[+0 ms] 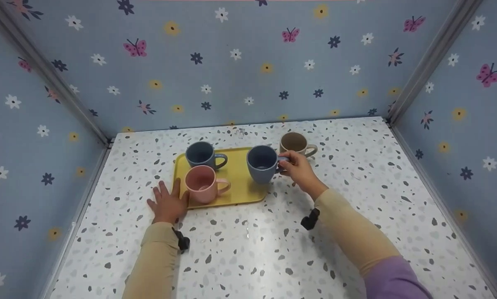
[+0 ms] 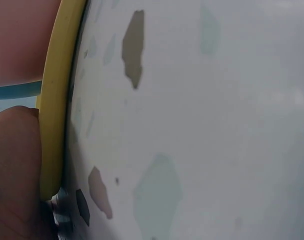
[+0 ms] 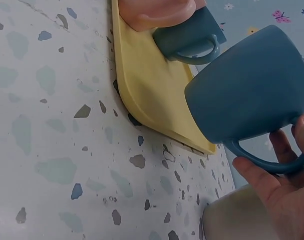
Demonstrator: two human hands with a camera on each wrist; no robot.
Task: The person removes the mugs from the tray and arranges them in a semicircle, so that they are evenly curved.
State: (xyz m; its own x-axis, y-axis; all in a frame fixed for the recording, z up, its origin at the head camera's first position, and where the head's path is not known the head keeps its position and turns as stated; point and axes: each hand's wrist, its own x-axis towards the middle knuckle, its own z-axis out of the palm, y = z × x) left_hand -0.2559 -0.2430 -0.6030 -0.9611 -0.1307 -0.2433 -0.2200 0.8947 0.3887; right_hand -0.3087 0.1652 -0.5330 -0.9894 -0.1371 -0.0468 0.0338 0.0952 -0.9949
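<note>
My right hand point(image 1: 299, 171) grips the handle of a blue mug point(image 1: 262, 165), which hangs over the right end of a yellow tray point(image 1: 240, 195). In the right wrist view the mug point(image 3: 252, 85) is clearly lifted above the tray point(image 3: 146, 75). On the tray's left half stand a second blue mug point(image 1: 199, 155) at the back and a pink mug point(image 1: 201, 185) in front. With fingers spread, my left hand point(image 1: 169, 205) rests at the tray's left front corner, beside the pink mug. Only part of that hand point(image 2: 14, 170) shows in the left wrist view, against the tray's yellow rim point(image 2: 56, 100).
A beige mug point(image 1: 294, 142) stands on the speckled table point(image 1: 248, 249) just behind my right hand, its handle to the right. Flower-patterned panels point(image 1: 248, 62) enclose the table at the back and both sides.
</note>
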